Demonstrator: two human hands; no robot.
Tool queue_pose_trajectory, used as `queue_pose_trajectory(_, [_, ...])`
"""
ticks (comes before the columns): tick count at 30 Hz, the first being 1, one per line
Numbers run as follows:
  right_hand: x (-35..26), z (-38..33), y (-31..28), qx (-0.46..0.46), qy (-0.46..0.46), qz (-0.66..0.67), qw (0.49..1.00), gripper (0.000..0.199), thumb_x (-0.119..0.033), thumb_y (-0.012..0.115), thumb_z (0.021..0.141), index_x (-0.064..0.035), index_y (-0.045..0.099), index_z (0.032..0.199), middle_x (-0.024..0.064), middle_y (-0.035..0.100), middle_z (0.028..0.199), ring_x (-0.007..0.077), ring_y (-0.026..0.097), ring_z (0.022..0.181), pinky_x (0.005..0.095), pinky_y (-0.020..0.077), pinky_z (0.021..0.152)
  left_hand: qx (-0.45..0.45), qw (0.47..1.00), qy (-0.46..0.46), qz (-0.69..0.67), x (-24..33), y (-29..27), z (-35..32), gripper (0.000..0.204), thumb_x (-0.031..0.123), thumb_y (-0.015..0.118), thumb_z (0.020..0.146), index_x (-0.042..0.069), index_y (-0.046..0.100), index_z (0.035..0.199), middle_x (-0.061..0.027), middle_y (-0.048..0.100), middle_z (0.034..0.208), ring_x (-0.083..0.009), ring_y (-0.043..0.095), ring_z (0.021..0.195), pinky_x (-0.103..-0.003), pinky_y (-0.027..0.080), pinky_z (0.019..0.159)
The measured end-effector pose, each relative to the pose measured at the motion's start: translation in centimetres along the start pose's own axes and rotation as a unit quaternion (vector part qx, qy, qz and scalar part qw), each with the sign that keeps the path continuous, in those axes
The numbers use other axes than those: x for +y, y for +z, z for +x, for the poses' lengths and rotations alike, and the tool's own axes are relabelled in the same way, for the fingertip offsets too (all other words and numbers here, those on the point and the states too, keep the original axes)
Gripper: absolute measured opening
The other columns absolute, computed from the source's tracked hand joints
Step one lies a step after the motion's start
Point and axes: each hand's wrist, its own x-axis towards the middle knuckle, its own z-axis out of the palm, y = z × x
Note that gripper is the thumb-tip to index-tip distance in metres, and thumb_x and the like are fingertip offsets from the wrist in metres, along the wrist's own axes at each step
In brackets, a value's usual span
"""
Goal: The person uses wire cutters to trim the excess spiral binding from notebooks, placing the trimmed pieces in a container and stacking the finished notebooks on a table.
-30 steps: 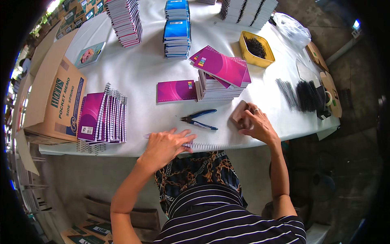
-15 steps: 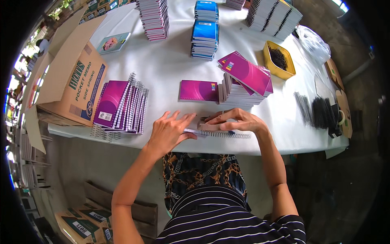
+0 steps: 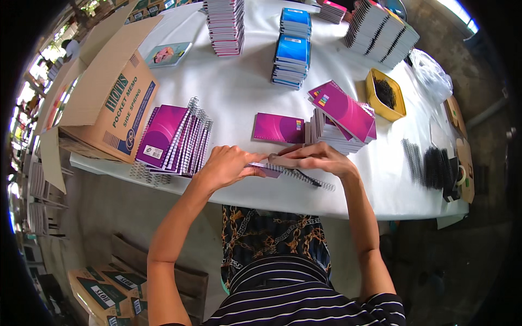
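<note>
A small notebook (image 3: pixel 272 171) is held edge-on above the near edge of the table, with a wire coil (image 3: pixel 304 177) along its edge that runs out beyond it to the right. My left hand (image 3: pixel 229 164) pinches the notebook's left end between thumb and fingers. Closed at the start of the coil is my right hand (image 3: pixel 321 158), its fingertips partly hidden. Behind them lies a purple notebook cover (image 3: pixel 278 127), beside a stack of purple-covered page blocks (image 3: pixel 342 117). To the left, purple notebooks with coils (image 3: pixel 168 138) lean in a fanned pile.
An open cardboard box (image 3: pixel 117 108) stands on the left. Blue notebooks (image 3: pixel 292 51) and a tall stack (image 3: pixel 224 27) rise at the back. At right are a yellow tub (image 3: pixel 399 106) of black bits, a plastic bag (image 3: pixel 432 73), black coils (image 3: pixel 435 168) and a tape roll (image 3: pixel 461 175).
The coil now slants down to the right, and more of the notebook's purple face shows. My left fingers have drawn in from a spread pose. The whole view has shifted slightly.
</note>
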Motion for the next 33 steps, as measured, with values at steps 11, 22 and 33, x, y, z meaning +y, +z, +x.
queue_pose_trajectory(11, [-1.7,1.2,0.6,0.024,0.065,-0.065,0.996,0.063,-0.050,0.066,0.082,-0.0011,0.067,0.122,0.0147,0.068,0.118,0.0239,0.060,0.110,0.0372,0.0415,0.102,0.074,0.993,-0.067,0.063,-0.1,0.5,0.3,0.067,0.049,0.075,0.072,0.027,0.059,0.133,0.0017,0.062,0.132,-0.0302,0.056,0.124,-0.042,0.055,0.091])
queue_pose_trajectory(22, [0.2,1.8,1.3,0.008,-0.064,0.252,0.966,0.054,-0.046,0.063,0.090,-0.0021,0.068,0.121,0.0115,0.068,0.117,0.0208,0.062,0.107,0.0324,0.0446,0.097,0.203,0.955,-0.087,-0.196,-0.7,1.4,-0.4,0.099,0.038,0.084,0.064,0.027,0.036,0.150,-0.0054,0.047,0.148,-0.0307,0.054,0.127,-0.040,0.056,0.090])
queue_pose_trajectory(33, [0.3,3.4,1.5,-0.008,-0.019,0.173,0.985,0.059,-0.047,0.063,0.090,0.0016,0.065,0.125,0.0153,0.066,0.120,0.0215,0.059,0.112,0.0334,0.0438,0.098,0.272,0.856,-0.085,-0.432,-2.5,5.2,-0.8,0.111,0.026,0.086,0.064,0.021,0.023,0.155,-0.0147,0.060,0.133,-0.0285,0.055,0.126,-0.034,0.051,0.099])
